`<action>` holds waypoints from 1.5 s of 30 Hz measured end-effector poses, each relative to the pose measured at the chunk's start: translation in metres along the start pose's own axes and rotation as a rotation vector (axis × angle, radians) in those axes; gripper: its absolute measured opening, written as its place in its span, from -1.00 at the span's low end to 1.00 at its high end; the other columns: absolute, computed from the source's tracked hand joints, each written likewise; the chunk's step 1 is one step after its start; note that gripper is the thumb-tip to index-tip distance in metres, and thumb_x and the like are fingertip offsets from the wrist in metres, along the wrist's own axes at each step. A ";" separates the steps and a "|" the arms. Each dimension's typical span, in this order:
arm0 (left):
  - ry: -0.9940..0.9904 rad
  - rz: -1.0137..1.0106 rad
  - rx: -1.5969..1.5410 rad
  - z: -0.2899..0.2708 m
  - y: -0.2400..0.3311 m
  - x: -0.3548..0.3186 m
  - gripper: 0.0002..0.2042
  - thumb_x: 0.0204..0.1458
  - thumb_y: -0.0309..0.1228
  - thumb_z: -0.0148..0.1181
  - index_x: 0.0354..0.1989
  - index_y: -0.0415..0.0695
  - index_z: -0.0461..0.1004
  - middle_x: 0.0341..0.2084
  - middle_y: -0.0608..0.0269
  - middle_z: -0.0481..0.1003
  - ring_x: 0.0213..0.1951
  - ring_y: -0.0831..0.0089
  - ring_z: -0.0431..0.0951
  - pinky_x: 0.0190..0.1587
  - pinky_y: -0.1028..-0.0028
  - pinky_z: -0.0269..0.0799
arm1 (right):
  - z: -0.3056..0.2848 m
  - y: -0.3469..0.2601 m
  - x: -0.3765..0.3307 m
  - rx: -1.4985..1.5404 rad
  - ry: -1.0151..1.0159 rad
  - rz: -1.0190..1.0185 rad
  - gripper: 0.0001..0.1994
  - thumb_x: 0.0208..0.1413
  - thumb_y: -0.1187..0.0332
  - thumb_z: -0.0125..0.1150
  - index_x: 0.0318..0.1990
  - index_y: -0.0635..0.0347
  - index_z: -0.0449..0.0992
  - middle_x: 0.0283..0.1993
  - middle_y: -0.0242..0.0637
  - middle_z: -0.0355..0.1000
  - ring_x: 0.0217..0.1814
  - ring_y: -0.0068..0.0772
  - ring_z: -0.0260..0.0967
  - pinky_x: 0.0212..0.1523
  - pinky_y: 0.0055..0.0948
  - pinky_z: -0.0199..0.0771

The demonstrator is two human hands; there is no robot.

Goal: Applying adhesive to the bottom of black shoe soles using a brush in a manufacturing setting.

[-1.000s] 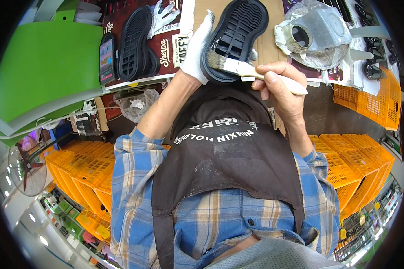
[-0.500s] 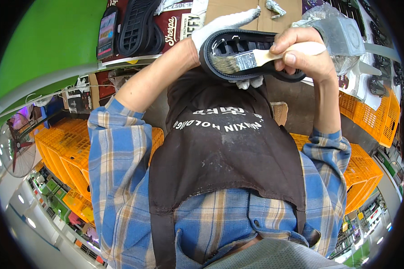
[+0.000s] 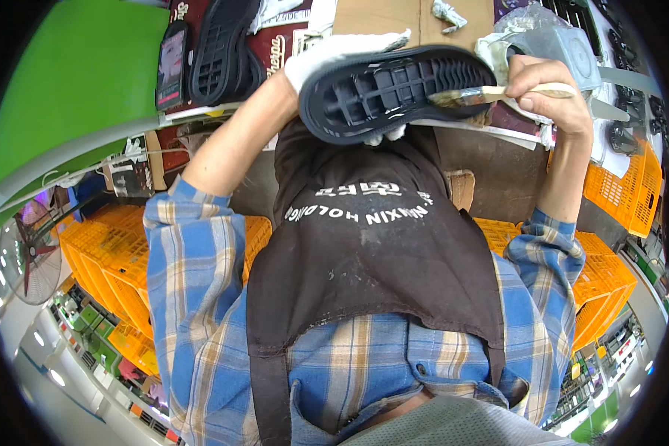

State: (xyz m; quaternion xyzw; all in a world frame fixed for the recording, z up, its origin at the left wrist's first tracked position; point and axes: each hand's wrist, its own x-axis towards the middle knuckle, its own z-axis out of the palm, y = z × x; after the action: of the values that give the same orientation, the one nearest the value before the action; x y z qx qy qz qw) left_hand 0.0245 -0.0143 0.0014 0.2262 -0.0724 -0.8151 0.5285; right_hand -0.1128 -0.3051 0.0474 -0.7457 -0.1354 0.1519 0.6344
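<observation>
A black shoe sole (image 3: 379, 91) lies across the front of my apron, its gridded inner side facing up. My left hand (image 3: 327, 61), in a white glove, grips it at the left end; gloved fingertips show below its lower edge. My bare right hand (image 3: 548, 88) pinches the pale wooden handle of a paintbrush (image 3: 485, 94). The brush lies nearly level, its bristles over the right part of the sole by the wavy ridges. Wet-looking shine marks parts of the sole's inside.
Behind the left hand, several black soles (image 3: 217, 59) are stacked beside a phone (image 3: 172, 68). Cardboard (image 3: 394, 18) with a crumpled white scrap (image 3: 450, 15) covers the table's middle. A translucent plastic container (image 3: 572, 53) stands just beyond the right hand. Orange crates (image 3: 108, 249) flank me.
The brush has moved right, from the sole's left end to its right part, with my right hand drawn outward. The sole has shifted left and turned its inner side further toward view.
</observation>
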 end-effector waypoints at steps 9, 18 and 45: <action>0.589 1.248 1.013 0.008 -0.020 0.026 -0.31 -0.10 -0.36 0.31 0.23 -0.15 0.11 0.05 0.24 0.32 0.11 0.42 0.29 0.30 0.31 -0.08 | 0.057 -0.002 -0.003 0.332 0.711 -0.424 -0.61 0.10 0.21 0.16 -0.11 0.43 0.40 -0.38 -0.13 0.44 -0.47 -0.46 0.41 -0.47 -0.58 0.46; 0.467 1.053 0.688 0.055 -0.016 0.026 -0.38 0.09 0.05 -0.12 0.24 -0.07 0.14 0.26 -0.02 0.02 0.27 0.07 0.01 0.31 0.12 -0.19 | 0.124 -0.018 0.041 -0.383 0.969 -0.641 -0.75 -0.01 0.39 0.26 -0.27 0.47 0.50 -0.48 -0.10 0.49 -0.50 -0.35 0.46 -0.47 -0.52 0.46; 0.197 0.660 0.788 0.010 -0.049 0.027 -0.67 0.16 -0.39 -0.01 0.09 -0.17 0.23 -0.01 0.22 0.33 0.04 0.52 0.36 0.12 0.47 0.31 | 0.100 -0.044 0.086 -0.469 0.432 -0.693 -0.84 -0.06 0.50 0.16 -0.32 0.41 0.50 -0.52 -0.14 0.47 -0.52 -0.35 0.45 -0.48 -0.49 0.44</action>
State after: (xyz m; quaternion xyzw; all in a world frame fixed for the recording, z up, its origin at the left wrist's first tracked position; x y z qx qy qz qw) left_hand -0.0300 -0.0183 -0.0149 0.4487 -0.3908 -0.4907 0.6365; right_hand -0.0741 -0.1736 0.0715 -0.7942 -0.2718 -0.2623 0.4760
